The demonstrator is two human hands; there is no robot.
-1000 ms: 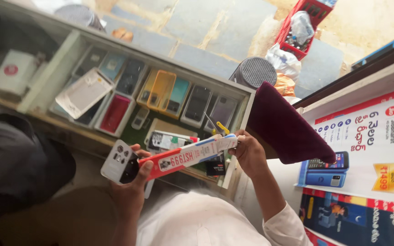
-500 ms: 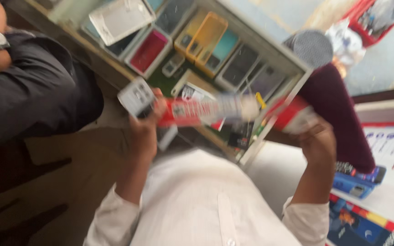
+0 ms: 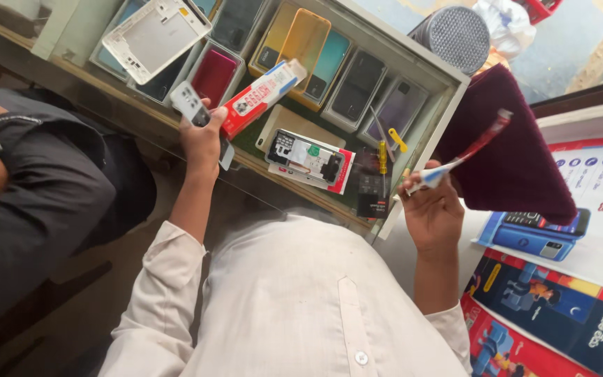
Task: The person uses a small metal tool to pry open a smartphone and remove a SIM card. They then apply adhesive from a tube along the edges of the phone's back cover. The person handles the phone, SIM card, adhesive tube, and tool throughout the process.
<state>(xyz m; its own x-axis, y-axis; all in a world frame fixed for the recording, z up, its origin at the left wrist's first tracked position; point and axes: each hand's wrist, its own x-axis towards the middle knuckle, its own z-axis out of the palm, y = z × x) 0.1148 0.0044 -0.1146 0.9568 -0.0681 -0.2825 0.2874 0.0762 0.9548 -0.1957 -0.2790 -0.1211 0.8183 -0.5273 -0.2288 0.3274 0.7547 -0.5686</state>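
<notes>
The glass counter (image 3: 106, 105) runs off the top left edge, so much of it is cut off. Phone cases (image 3: 329, 63) fill its tray, right up to the edges. A maroon cloth (image 3: 511, 146) covers the counter's right corner. The left hand (image 3: 202, 136) grips a red and white box (image 3: 259, 94) and a small phone part (image 3: 190, 103) over the counter's front edge. The right hand (image 3: 433, 213), held well apart, pinches a toothbrush (image 3: 462, 157); its tip is blurry.
</notes>
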